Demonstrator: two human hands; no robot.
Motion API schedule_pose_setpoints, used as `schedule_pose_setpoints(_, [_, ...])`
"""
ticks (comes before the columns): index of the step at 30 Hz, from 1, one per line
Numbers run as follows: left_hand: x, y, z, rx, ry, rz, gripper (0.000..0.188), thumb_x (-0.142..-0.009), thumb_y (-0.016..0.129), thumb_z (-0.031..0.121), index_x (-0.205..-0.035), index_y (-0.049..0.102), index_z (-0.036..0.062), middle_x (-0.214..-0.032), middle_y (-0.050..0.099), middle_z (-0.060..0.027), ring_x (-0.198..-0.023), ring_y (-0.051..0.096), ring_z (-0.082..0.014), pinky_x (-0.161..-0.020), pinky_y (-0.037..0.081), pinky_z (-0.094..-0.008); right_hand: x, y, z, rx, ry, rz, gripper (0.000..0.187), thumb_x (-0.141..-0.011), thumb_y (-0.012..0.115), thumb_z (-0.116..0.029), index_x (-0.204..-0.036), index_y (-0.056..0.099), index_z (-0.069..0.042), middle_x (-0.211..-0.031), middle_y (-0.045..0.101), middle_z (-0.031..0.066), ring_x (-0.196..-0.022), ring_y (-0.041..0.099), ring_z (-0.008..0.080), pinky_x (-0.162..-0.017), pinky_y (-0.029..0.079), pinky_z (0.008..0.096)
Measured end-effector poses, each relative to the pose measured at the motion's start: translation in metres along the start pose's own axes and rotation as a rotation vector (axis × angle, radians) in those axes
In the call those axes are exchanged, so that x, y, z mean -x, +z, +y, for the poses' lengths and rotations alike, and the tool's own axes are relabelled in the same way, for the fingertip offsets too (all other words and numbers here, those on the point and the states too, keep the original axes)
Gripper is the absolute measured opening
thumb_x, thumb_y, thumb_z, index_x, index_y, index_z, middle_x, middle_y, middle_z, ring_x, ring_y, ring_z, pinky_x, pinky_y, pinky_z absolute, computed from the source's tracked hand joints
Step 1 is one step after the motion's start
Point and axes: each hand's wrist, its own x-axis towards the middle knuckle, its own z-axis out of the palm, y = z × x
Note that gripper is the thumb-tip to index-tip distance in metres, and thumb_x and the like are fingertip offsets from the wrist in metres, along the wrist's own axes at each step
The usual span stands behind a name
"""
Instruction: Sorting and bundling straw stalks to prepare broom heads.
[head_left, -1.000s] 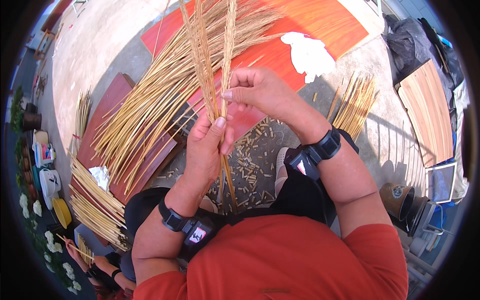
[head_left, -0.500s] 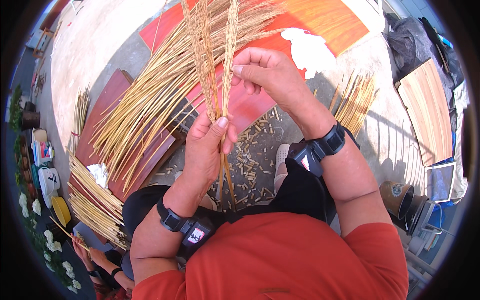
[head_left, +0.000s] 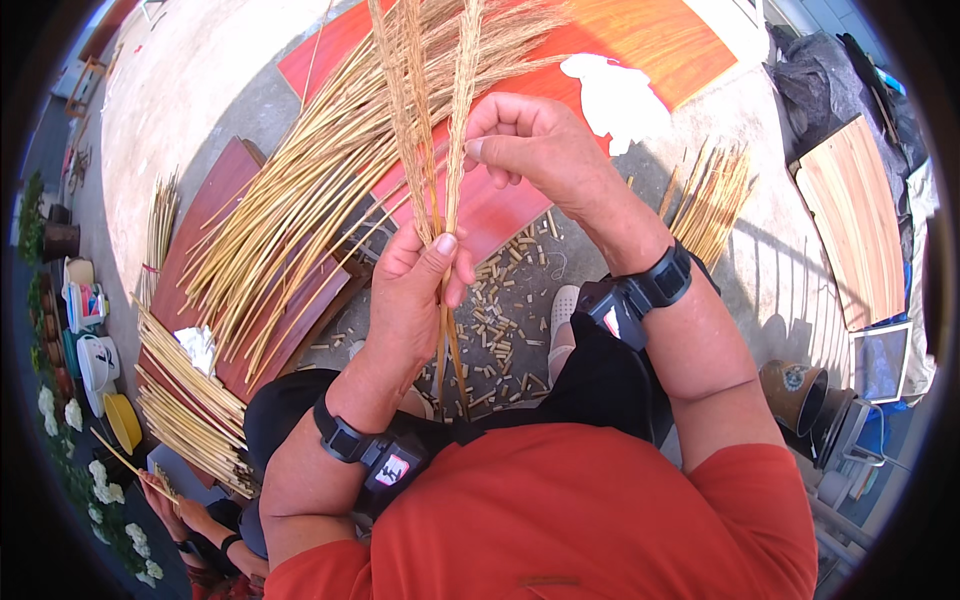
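Observation:
Three dried plant stalks with feathery seed heads stand fanned out in my left hand. Its thumb and fingers pinch them together at one spot, and the bare stem ends hang below between my knees. My right hand is beside the rightmost seed head, fingers curled, thumb and index fingertip close together at its edge. Whether those fingertips grip a strand there is too small to make out. Behind the hands, a large heap of the same long stalks lies with its seed heads toward the far side.
Red-brown boards lie under the heap. Cut stem pieces litter the ground between my feet. Stripped stalks are bunched at right and left. A white cloth-like piece rests on the board. At lower left, another person's hands hold a stalk.
My hands keep almost the same pose; the seed heads shift very slightly to the right. At lower left, the other person's stalk has moved a little.

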Motion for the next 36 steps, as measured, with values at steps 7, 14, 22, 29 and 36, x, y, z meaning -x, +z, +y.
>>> schedule_pose_setpoints(7, [0.001,0.003,-0.001,-0.036,-0.018,-0.005,0.013,-0.093,0.053,0.019,-0.099,0.057,0.0073,-0.065,0.056,-0.0033,-0.048,0.042,-0.0074,-0.047,0.034,-0.0199,-0.002,-0.001,0.011,0.064,-0.085,0.045,0.004,-0.081,0.057,-0.007,-0.078,0.056,-0.006,-0.069,0.055,-0.0049,-0.06,0.05,0.0032,-0.055,0.041,0.0192])
schedule_pose_setpoints(14, [0.001,0.0,-0.001,-0.029,-0.007,-0.023,0.013,-0.093,0.053,0.019,-0.098,0.058,0.0076,-0.065,0.055,-0.0028,-0.048,0.041,-0.0069,-0.046,0.034,-0.0201,-0.012,-0.02,0.01,0.631,-0.42,0.525,0.009,-0.079,0.057,-0.011,-0.078,0.055,-0.003,-0.064,0.057,0.0071,-0.056,0.055,0.0144,-0.055,0.045,0.028])
schedule_pose_setpoints(22, [0.001,-0.001,0.001,0.03,0.001,-0.005,0.013,-0.092,0.055,0.02,-0.098,0.058,0.0081,-0.066,0.056,-0.0039,-0.047,0.041,-0.0075,-0.048,0.036,-0.0203,0.003,-0.006,0.002,0.067,-0.171,0.169,0.016,-0.087,0.057,-0.017,-0.08,0.061,-0.003,-0.065,0.059,-0.001,-0.059,0.053,0.005,-0.054,0.045,0.0212])
schedule_pose_setpoints(29, [0.001,-0.002,0.0,0.031,0.005,-0.015,0.014,-0.092,0.055,0.021,-0.097,0.058,0.0079,-0.066,0.057,-0.0041,-0.046,0.041,-0.0077,-0.048,0.036,-0.0205,0.003,0.002,0.002,0.033,-0.083,0.063,0.015,-0.088,0.059,-0.02,-0.086,0.064,-0.006,-0.075,0.064,-0.0017,-0.061,0.052,0.003,-0.054,0.041,0.0185])
schedule_pose_setpoints(36, [0.002,-0.001,-0.002,0.005,0.006,-0.018,0.015,-0.092,0.055,0.021,-0.098,0.058,0.0075,-0.065,0.056,-0.004,-0.046,0.041,-0.0077,-0.048,0.036,-0.0202,0.003,-0.003,0.006,0.029,-0.07,0.008,0.011,-0.087,0.061,-0.019,-0.084,0.063,-0.008,-0.075,0.062,-0.0042,-0.06,0.049,0.0012,-0.055,0.039,0.0165])
